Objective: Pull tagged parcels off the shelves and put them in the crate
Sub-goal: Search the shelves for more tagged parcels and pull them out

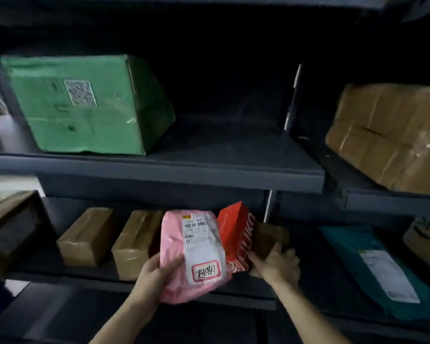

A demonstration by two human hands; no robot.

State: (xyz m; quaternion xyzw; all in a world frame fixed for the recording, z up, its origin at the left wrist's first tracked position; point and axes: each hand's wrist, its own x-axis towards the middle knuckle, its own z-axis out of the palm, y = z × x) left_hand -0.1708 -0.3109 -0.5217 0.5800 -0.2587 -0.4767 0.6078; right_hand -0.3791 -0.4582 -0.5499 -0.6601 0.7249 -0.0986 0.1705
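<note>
My left hand (pixel 152 274) grips a pink soft parcel (pixel 174 247) by its lower left side, in front of the lower shelf. The parcel carries a white shipping label and a red-bordered tag with handwritten characters. Right beside it stands a red box (pixel 236 234) with white lettering. My right hand (pixel 279 263) reaches behind that red box, its fingers curled round the edge of a brown cardboard box (pixel 271 234) at the right end of the lower shelf. No crate is in view.
Two taped brown boxes (pixel 88 235) (pixel 134 240) sit on the lower shelf (pixel 67 279); a larger one (pixel 8 227) stands far left. A green carton (pixel 85 105) sits on the upper shelf (pixel 233 150). The right bay holds a brown parcel (pixel 392 135) and teal mailer (pixel 372 266).
</note>
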